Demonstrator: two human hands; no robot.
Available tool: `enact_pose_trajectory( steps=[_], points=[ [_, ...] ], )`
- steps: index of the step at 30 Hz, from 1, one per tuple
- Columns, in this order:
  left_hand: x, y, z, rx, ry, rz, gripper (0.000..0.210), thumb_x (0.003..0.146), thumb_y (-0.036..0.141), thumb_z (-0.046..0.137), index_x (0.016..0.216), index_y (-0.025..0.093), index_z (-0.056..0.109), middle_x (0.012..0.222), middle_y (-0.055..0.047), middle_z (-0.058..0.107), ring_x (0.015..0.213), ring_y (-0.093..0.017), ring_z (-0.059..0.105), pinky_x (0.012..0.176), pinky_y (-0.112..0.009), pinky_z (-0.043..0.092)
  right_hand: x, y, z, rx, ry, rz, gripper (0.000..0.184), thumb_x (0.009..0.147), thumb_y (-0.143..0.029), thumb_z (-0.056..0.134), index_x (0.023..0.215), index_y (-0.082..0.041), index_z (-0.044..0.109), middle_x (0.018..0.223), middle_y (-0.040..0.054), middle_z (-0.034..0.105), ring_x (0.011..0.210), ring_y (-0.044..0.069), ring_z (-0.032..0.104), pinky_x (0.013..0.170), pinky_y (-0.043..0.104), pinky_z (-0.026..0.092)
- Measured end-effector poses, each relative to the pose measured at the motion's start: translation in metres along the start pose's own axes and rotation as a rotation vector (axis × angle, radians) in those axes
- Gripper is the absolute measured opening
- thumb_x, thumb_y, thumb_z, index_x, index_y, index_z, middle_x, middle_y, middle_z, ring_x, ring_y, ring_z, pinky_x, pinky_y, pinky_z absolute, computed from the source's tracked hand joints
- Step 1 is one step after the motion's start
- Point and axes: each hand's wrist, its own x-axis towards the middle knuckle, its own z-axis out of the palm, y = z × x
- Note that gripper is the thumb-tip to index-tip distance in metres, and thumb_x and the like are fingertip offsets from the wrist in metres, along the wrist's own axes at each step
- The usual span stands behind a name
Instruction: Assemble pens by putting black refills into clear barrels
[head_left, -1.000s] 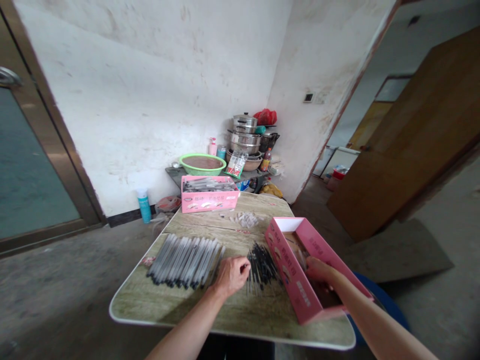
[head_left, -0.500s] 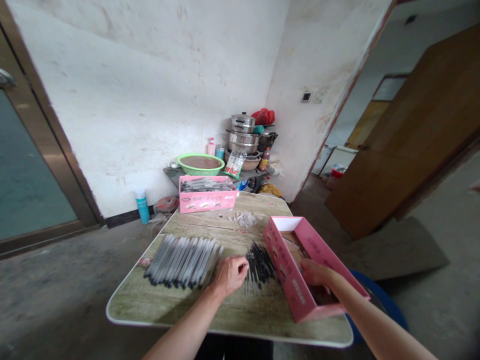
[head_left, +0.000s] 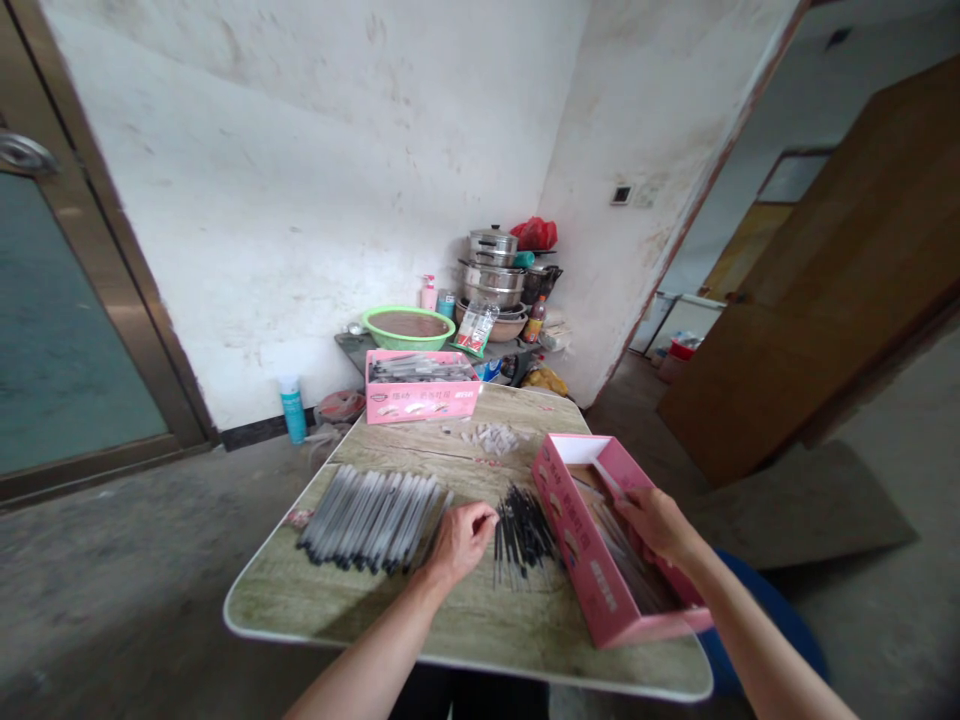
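Observation:
My left hand (head_left: 461, 540) is closed, fingers curled together, resting on the table between two groups of pen parts; what it pinches, if anything, is hidden. To its left lies a row of translucent pens (head_left: 367, 520) with dark ends. Just to its right is a pile of thin black pen refills (head_left: 523, 530). My right hand (head_left: 656, 520) is over the near pink box (head_left: 577, 540), closed on a translucent pen barrel (head_left: 606, 476) that sticks out toward the box's far end. More clear tubes (head_left: 619, 545) lie inside that box.
A second pink box (head_left: 421, 402) full of pens stands at the table's far edge. Small whitish pieces (head_left: 491, 438) are heaped on the table (head_left: 420, 625). Behind are a green basin (head_left: 409, 340) and stacked steel pots (head_left: 493, 270). A blue stool (head_left: 780, 620) is at the right.
My right hand has risen from deep inside the near box and now shows a translucent barrel. My left hand has hardly moved. The whole view has shifted slightly.

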Motion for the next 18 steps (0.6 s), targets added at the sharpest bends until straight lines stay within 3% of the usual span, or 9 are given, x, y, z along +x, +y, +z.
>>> enact_pose_trajectory(
  steps=[3,5,8,11,14,18],
  points=[
    [0.002,0.0,-0.002,-0.03,0.042,-0.013,0.024,0.088,0.029,0.049,0.076,0.018,0.067,0.061,0.0,0.061,0.057,-0.012,0.052,0.055,-0.023,0.035,-0.028,-0.03,0.014,0.107,0.187,-0.256,0.032,0.092,-0.034,0.043,0.072,-0.016,0.061,0.058,0.0053,0.064,0.054,0.017,0.06,0.051,0.022,0.039],
    [0.002,0.0,-0.003,-0.062,0.047,-0.02,0.026,0.089,0.031,0.049,0.075,0.018,0.067,0.06,0.0,0.06,0.056,-0.012,0.052,0.055,-0.022,0.036,-0.053,-0.051,0.042,0.223,0.169,-0.363,0.032,0.094,-0.039,0.042,0.085,-0.016,0.061,0.061,0.0035,0.064,0.055,0.016,0.059,0.051,0.021,0.037],
    [0.001,-0.001,-0.002,-0.22,-0.026,-0.076,0.031,0.091,0.038,0.046,0.083,0.018,0.067,0.062,0.0,0.061,0.053,-0.012,0.053,0.048,-0.021,0.037,-0.08,-0.074,0.103,0.268,0.147,-0.387,0.034,0.096,-0.038,0.037,0.079,-0.017,0.058,0.06,0.0041,0.063,0.055,0.017,0.06,0.052,0.022,0.036],
    [0.0,-0.005,0.0,-0.426,-0.127,-0.16,0.034,0.089,0.046,0.047,0.09,0.017,0.065,0.062,0.0,0.061,0.045,-0.01,0.052,0.04,-0.018,0.036,-0.087,-0.086,0.151,0.242,0.154,-0.342,0.036,0.096,-0.036,0.034,0.076,-0.017,0.058,0.057,0.0052,0.063,0.051,0.018,0.06,0.049,0.023,0.034],
    [0.001,-0.008,0.002,-0.551,-0.156,-0.215,0.033,0.084,0.048,0.056,0.083,0.016,0.061,0.053,0.003,0.056,0.04,-0.009,0.05,0.037,-0.017,0.036,-0.085,-0.09,0.166,0.281,0.136,-0.316,0.035,0.096,-0.036,0.036,0.085,-0.017,0.062,0.063,0.0063,0.067,0.056,0.019,0.065,0.05,0.023,0.036],
    [0.004,-0.01,0.002,-0.673,-0.029,-0.286,0.035,0.082,0.051,0.058,0.082,0.016,0.055,0.052,0.004,0.057,0.039,-0.009,0.052,0.035,-0.017,0.038,-0.09,-0.076,0.16,0.427,0.24,-0.162,0.045,0.096,-0.047,0.036,0.105,-0.013,0.063,0.078,0.0118,0.072,0.067,0.022,0.069,0.056,0.023,0.043]
  ],
)
